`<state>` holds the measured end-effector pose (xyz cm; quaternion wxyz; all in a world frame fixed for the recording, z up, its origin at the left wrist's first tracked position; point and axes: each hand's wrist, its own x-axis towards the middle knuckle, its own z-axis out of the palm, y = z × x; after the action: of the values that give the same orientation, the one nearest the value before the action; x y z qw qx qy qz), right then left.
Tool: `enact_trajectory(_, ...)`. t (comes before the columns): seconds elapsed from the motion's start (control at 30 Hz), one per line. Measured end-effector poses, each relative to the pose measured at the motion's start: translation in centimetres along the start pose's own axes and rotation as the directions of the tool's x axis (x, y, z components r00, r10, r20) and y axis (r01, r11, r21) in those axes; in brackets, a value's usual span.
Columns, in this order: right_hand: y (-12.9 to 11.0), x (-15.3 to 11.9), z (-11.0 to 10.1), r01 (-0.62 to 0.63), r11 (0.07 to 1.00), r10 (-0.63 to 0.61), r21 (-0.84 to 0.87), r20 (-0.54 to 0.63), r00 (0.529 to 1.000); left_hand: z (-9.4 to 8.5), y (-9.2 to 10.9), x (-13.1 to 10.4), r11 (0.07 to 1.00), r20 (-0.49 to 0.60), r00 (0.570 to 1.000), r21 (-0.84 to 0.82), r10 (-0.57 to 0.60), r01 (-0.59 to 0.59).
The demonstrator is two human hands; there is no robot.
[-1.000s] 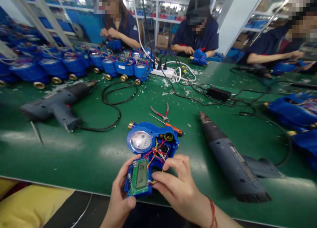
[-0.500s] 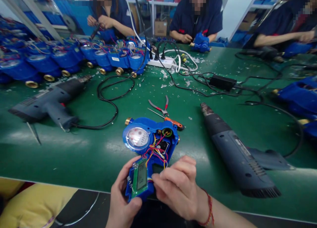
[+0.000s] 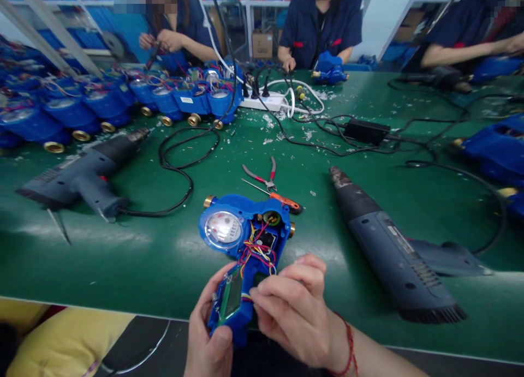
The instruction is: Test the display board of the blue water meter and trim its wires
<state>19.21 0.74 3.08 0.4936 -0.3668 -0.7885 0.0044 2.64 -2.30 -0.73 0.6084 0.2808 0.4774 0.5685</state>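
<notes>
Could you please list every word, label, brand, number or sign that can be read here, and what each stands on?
None can be read with certainty.
Meter dial: small marks and digits, too blurred.
Display: seen at a slant, no readable figures.
Pale label on the right heat gun: blurred.
White sticker on a blue meter behind: too small.
Carton: dark marks, too small.

The left fingers (image 3: 221, 339) hold a display unit (image 3: 233, 299); the right fingers (image 3: 278, 291) pinch wires (image 3: 246, 297) at its side. A blue meter (image 3: 240, 221) rests on the green counter (image 3: 164, 268).
</notes>
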Motion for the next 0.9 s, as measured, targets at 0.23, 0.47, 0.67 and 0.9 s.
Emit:
enact_trajectory(0.23,-0.2,-0.4,0.3,0.018,0.994,-0.027,-0.104,-0.084,0.996,0.2,-0.1,-0.3,1.0,-0.03,1.0,-0.022,0.008,-0.009)
enact_trajectory(0.47,0.5,-0.2,-0.2,0.003,1.0,-0.002,-0.027,0.033,0.999,1.0,0.6,-0.3,0.995,-0.062,0.995,-0.071,-0.074,0.069)
enact_trajectory(0.67,0.7,0.2,-0.5,0.021,1.0,-0.021,-0.003,0.043,0.999,2.5,1.5,-0.9,0.994,-0.185,0.978,-0.08,-0.092,0.078)
enact_trajectory(0.9,0.7,0.4,-0.6,0.01,0.997,-0.013,0.075,0.051,0.999,2.6,1.9,-0.8,0.992,-0.18,0.976,-0.059,-0.124,0.115)
